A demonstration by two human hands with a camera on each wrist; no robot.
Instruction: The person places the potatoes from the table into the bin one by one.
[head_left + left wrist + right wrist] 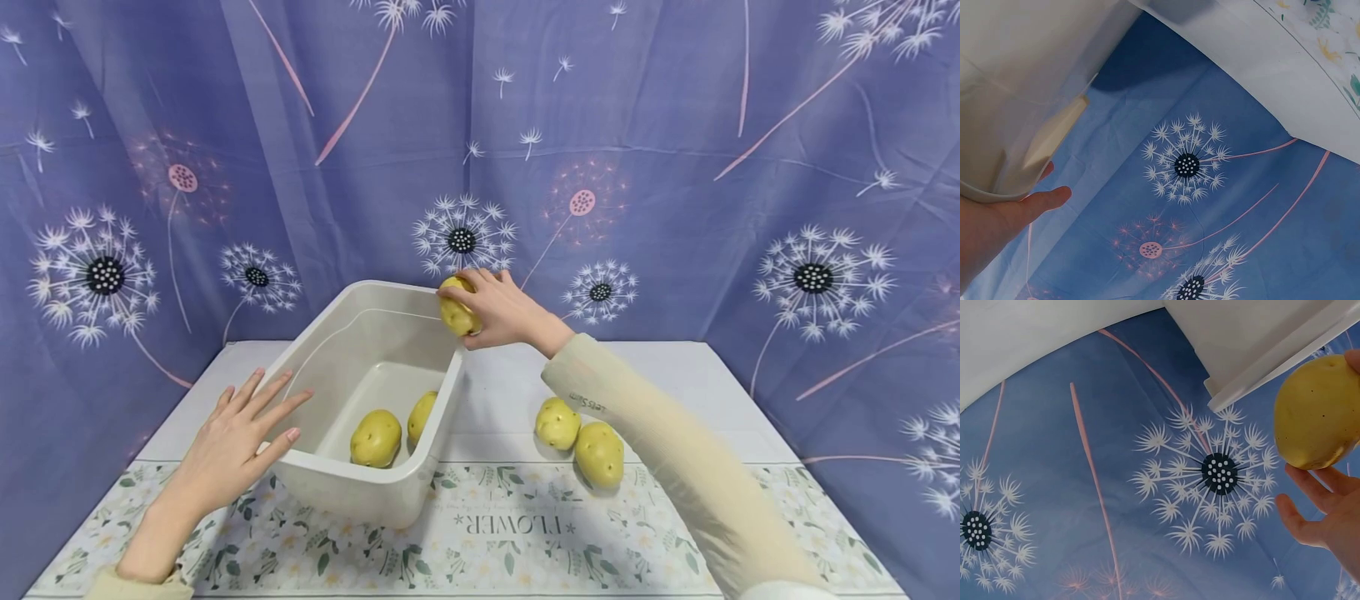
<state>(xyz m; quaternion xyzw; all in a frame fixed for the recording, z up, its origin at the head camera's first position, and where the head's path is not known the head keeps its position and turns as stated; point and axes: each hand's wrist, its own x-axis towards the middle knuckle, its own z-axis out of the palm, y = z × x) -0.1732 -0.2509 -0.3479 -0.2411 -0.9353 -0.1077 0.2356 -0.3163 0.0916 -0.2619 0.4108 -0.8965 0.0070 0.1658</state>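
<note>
My right hand (498,308) grips a yellow potato (456,310) above the far right corner of a pale grey plastic bin (447,400). The right wrist view shows the same potato (1315,415) held by the fingertips, apart from the bin's rim. Inside the bin lie two potatoes, one potato (377,438) in plain sight and another potato (422,417) partly hidden by the right wall. My left hand (232,437) is spread with straight fingers at the bin's near left rim. In the left wrist view, part of the left hand (1013,219) shows against the bin.
Two more potatoes, one potato (557,423) and a second potato (599,455), lie side by side on the table right of the bin, beside my right sleeve. A floral cloth (510,533) covers the table's front. A purple dandelion curtain (675,167) hangs behind and on both sides.
</note>
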